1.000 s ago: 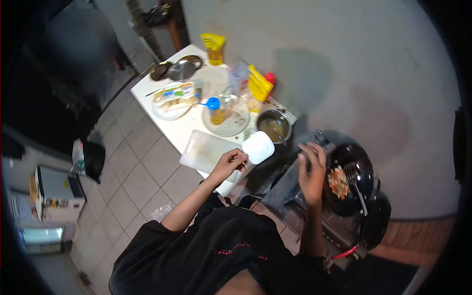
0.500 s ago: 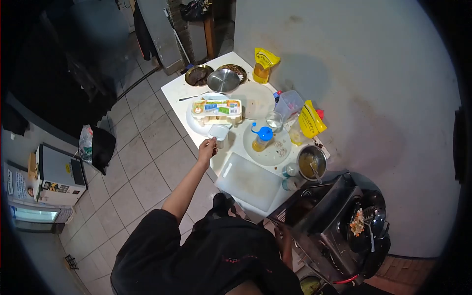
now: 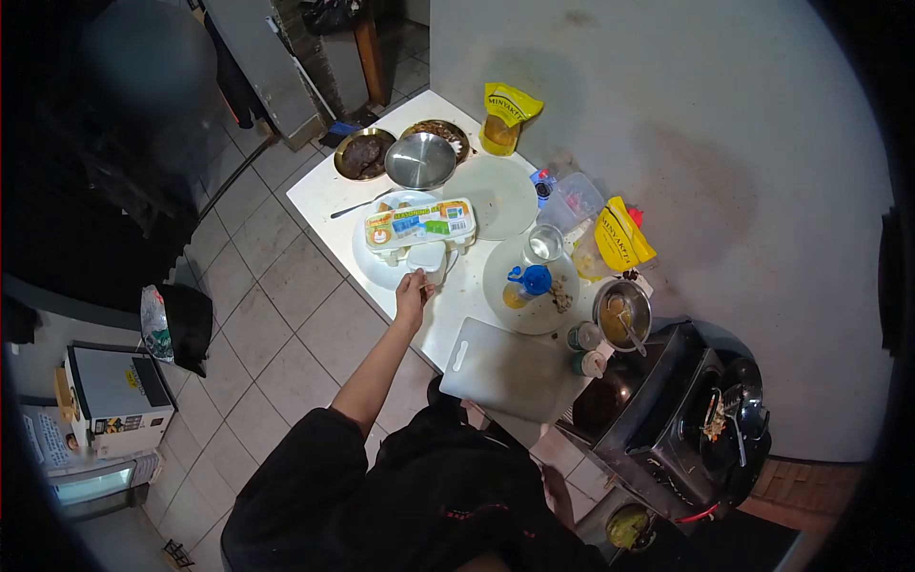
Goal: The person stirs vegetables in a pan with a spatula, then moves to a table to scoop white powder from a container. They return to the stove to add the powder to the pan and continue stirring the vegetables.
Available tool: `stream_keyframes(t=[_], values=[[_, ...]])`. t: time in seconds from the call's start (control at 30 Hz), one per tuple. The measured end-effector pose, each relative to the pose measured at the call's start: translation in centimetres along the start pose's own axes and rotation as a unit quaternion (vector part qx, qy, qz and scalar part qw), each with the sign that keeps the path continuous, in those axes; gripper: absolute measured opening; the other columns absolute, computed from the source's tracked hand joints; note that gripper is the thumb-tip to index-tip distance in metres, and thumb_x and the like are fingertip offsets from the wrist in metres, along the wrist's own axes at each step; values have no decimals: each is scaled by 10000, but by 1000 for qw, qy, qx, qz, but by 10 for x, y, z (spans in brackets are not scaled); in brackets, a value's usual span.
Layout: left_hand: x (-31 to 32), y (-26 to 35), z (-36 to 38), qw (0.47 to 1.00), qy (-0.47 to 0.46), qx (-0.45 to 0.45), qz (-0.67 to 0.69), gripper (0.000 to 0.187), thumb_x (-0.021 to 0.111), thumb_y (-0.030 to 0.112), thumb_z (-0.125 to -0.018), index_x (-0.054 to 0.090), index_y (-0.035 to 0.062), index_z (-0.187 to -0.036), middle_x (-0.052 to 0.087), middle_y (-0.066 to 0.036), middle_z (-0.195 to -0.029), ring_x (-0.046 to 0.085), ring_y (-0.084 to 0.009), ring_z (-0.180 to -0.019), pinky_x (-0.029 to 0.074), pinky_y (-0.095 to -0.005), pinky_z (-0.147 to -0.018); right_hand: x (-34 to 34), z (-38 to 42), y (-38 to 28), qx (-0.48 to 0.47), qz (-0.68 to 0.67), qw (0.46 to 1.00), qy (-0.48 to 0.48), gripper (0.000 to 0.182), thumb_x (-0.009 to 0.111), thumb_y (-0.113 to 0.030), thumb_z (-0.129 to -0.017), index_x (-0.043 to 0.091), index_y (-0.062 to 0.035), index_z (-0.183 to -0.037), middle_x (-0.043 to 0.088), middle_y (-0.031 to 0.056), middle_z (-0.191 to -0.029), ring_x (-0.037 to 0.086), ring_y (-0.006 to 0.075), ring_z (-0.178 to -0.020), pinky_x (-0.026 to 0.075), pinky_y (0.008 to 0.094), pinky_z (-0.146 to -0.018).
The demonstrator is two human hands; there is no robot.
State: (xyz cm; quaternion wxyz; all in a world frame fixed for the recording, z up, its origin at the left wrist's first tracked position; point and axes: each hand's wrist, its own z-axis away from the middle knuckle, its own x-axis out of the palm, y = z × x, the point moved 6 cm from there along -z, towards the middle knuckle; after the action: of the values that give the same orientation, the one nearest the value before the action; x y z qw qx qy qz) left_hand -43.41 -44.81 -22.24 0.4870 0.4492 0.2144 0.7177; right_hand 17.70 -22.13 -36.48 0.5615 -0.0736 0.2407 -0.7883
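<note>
Hiding right hand [image 3: 558, 486] behind torso

A home kitchen; a stove [image 3: 667, 419] with a pan [image 3: 729, 419], egg carton [image 3: 419, 222], tiled floor [image 3: 276, 315].

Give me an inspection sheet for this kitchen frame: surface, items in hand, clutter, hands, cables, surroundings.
Surface: white table, crowded, stained near the wall.
Job's things: small white container at the edge of a white plate, beside the egg carton.
Clutter: cutting board, blue-capped bottle on a plate, glass, two yellow pouches, steel bowls, saucepan with spoon.
Hands: left hand reaches to the white container, fingers at its lower edge; grip unclear. Right hand low by the stove, mostly hidden.
Cables: nothing seen.
Surroundings: stove with a black pan of food, tiled floor, small appliance at left.
</note>
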Motion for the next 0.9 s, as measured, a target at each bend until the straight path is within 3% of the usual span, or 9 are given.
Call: stream_keyframes(t=[0.03,0.07,0.1,0.23,0.63,0.73,0.8,0.9], values=[[2,0,-4,1000,-5,10,10,203,588,275,-972,541,100,-882,559,-17,-821,594,-142,-711,512,-268,-681,11,44,-92,-41,65,994,79,398,503,-373,-987,582,-39,-1188,652,89,-926,660,188,-754,517,309,-581],[4,0,-7,1000,-6,7,8,203,588,275,-972,541,100,-882,559,-17,-821,594,-142,-711,512,-268,-681,15,44,-119,-118,60,988,83,393,505,-364,-986,594,-37,-1186,661,94,-948,672,186,-748,515,298,-600],[5,2,-8,1000,2,16,11,213,585,279,-974,538,95,-875,564,-15,-827,602,-134,-712,513,-256,-674,22,50,-154,-133,64,985,88,360,493,-339,-1003,589,-50,-1194,647,57,-974,662,160,-771,510,268,-618],[10,-3,-15,998,31,32,53,207,571,273,-983,531,82,-913,559,-22,-833,627,-145,-746,525,-262,-680,49,76,-245,-178,39,982,43,342,518,-302,-993,570,-76,-1244,663,115,-1012,675,180,-885,513,301,-704],[32,-6,-10,988,75,124,60,214,557,272,-992,499,74,-935,529,-35,-860,629,-189,-829,513,-296,-765,86,116,-312,-205,160,966,4,337,573,-256,-967,561,-63,-1243,654,109,-1052,666,211,-908,518,340,-784],[31,-5,-14,986,72,136,64,212,554,269,-993,496,75,-931,529,-35,-848,625,-183,-828,512,-297,-775,127,135,-390,-369,202,905,-53,289,589,-179,-942,592,-38,-1195,647,140,-1033,651,269,-958,513,376,-812],[29,-5,-18,986,58,141,74,214,554,270,-992,494,76,-926,528,-36,-842,623,-181,-829,511,-298,-779,166,145,-458,-470,272,837,-63,272,581,-150,-924,599,-47,-1176,614,197,-1098,614,357,-1007,499,406,-859],[23,-9,-26,987,49,130,75,185,551,261,-992,520,83,-951,554,-27,-856,611,-160,-839,499,-288,-764,222,116,-555,-596,199,776,-57,241,590,-91,-898,582,-5,-1124,601,220,-982,600,397,-910,474,445,-779]])
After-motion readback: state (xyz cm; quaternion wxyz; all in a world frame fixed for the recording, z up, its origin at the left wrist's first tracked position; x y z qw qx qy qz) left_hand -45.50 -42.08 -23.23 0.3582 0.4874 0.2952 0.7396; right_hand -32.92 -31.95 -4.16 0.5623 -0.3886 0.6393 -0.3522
